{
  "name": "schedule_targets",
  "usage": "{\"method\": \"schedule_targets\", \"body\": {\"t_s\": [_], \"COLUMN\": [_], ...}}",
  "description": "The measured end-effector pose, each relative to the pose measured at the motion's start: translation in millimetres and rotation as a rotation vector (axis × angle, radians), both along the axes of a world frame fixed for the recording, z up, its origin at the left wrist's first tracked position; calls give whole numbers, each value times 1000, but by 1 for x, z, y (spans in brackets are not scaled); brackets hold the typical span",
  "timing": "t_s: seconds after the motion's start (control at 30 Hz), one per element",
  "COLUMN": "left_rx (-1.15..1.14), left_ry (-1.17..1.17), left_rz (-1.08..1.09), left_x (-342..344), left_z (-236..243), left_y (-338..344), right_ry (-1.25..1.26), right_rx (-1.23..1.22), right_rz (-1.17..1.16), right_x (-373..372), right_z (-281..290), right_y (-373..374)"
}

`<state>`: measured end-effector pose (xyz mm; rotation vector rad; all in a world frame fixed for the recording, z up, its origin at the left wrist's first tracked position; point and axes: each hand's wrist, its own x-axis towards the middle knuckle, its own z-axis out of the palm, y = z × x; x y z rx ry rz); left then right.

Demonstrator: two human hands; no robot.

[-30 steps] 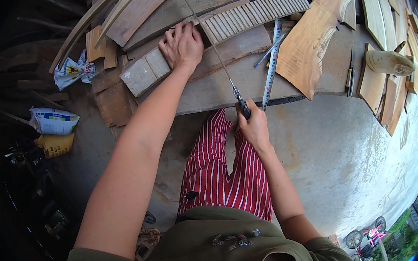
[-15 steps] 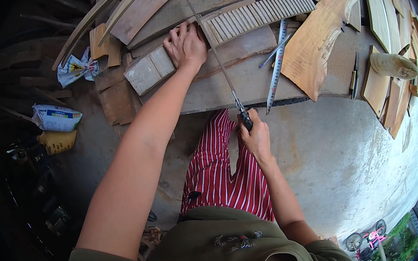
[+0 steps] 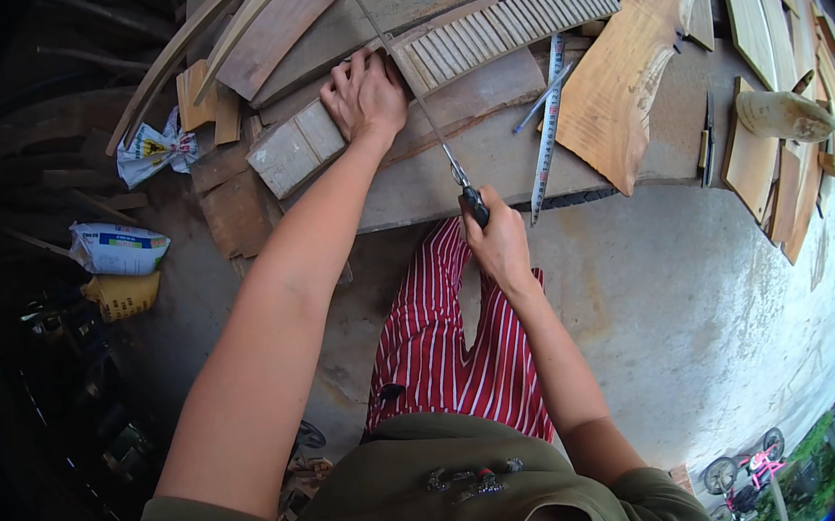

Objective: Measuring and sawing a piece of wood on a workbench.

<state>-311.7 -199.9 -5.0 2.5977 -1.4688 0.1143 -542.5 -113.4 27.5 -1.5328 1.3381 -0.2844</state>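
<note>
The left hand (image 3: 362, 97) lies flat on a long wooden strip (image 3: 438, 58) and presses it down, with its grip spread over the wood and not closed around anything. This strip lies across the far part of the desk (image 3: 489, 168), and its right part is cut into many narrow slats side by side, while its left end is a plain pale block. The right hand (image 3: 498, 245) has its grip closed around the dark handle of a thin saw (image 3: 412, 100), at the near edge of the desk. The blade of the saw goes from the handle up and to the left, and it crosses the strip just beside the fingers of the left hand. A measuring tape (image 3: 547, 117) lies stretched on the desk to the right of the saw, near a big orange-brown board (image 3: 631, 79). More curved wood pieces lie at the right edge, and two bags lie on the ground at the left.
</note>
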Motion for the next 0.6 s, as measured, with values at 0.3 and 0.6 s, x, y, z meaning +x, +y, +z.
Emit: {"method": "schedule_targets", "body": {"t_s": [0.3,0.6], "left_rx": [4,-10], "left_ry": [6,-4], "left_rz": [-9,-4], "left_x": [-7,2], "left_z": [0,1], "left_y": [-5,0], "right_ry": [-25,-24], "right_rx": [-68,26], "right_rz": [-23,13], "right_x": [28,-5], "right_z": [-3,10], "right_y": [-33,0]}}
